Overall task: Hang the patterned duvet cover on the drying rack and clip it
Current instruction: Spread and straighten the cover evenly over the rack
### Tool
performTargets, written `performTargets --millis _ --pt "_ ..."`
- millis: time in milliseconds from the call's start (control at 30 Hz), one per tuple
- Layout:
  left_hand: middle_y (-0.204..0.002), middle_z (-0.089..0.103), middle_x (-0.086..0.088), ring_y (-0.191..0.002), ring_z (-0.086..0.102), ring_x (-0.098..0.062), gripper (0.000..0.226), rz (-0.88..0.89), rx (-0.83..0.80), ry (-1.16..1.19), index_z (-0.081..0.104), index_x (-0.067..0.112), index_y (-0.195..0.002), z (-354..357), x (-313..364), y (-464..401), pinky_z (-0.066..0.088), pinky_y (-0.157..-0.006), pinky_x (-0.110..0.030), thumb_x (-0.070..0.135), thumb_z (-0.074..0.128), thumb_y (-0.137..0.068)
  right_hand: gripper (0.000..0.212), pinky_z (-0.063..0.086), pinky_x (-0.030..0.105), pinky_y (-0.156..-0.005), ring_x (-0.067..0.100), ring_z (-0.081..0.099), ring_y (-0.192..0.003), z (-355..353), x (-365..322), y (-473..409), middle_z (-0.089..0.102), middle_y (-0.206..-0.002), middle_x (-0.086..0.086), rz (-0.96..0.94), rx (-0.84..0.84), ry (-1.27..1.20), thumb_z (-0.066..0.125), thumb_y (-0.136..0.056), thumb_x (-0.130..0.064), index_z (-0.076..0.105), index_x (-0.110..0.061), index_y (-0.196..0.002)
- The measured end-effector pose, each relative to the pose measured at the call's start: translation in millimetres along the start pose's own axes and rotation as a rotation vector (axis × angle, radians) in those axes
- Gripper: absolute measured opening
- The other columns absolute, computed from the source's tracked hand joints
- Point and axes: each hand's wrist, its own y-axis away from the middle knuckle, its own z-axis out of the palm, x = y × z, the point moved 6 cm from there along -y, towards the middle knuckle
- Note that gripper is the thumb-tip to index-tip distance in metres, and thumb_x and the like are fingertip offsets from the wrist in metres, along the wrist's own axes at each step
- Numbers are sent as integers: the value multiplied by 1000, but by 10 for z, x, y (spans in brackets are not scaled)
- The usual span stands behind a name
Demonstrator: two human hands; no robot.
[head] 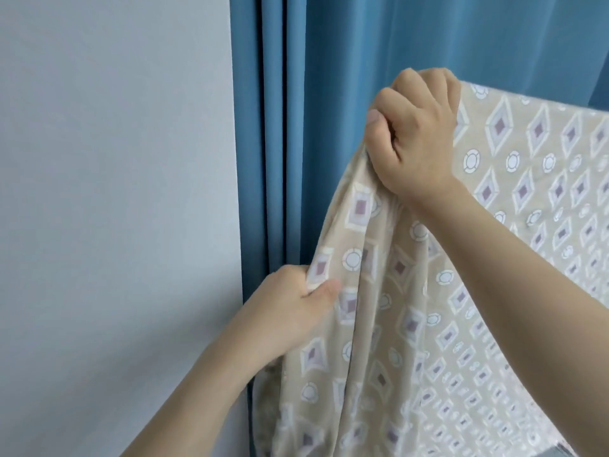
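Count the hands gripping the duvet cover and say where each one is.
2. The right hand grips the duvet cover at its raised top corner. The left hand pinches the hanging edge lower down, beside the blue curtain. No clips show.

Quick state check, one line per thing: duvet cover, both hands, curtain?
Duvet cover: held up, top edge stretched rightward, left part hanging in folds.
Right hand: fist gripping the bunched upper corner.
Left hand: pinching the cover's left edge lower down.
Curtain: drawn, hanging in pleats behind.
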Motion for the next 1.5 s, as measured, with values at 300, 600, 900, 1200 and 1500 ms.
performTargets --millis 300,600,900,1200,1500 --pt "-81 69 7 -76 69 -18 9 -139 -316 -4 63 30 -91 280 -666 223 56 -73 -38 30 58 -83 24 39 44 -99 29 48 -66 139 -844 517 40 -61 3 -557 -297 -107 44 -83 -17 42 -13 -59" --pt "-62 55 4 -58 54 -18 18 -349 -418 -136 57 15 -66 218 -1290 693 39 -58 -27 32 63 -68 49 45 40 -71 25 44 -57 76 -1302 1554 48 -59 0 -823 -745 -235 42 -99 -50 49 -16 -65" --pt "-60 64 16 -59 60 -7 28 -414 -752 -173 64 19 -65 79 -1325 1075 45 -63 -22 39 81 -76 21 34 33 -56 24 48 -54 252 -1539 1511 49 -63 1 -624 -996 -2 42 -67 -2 57 -14 -74" --pt "-79 73 -3 -72 70 -20 29 -322 -334 -61 67 13 -83 -203 -1384 977 57 -67 -36 34 69 -63 24 46 34 -64 18 45 -60 302 -1678 1717 42 -66 -8 -431 -1467 -52 45 -89 -26 31 -27 -69" --pt "-61 56 8 -54 51 -10 8 -169 386 241 53 17 -75 -655 -1269 979 42 -52 -27 15 46 -72 13 51 39 -67 17 58 -71 423 -1552 1768 58 -79 -7 -202 -1703 -235 54 -84 -38 46 -29 -90"
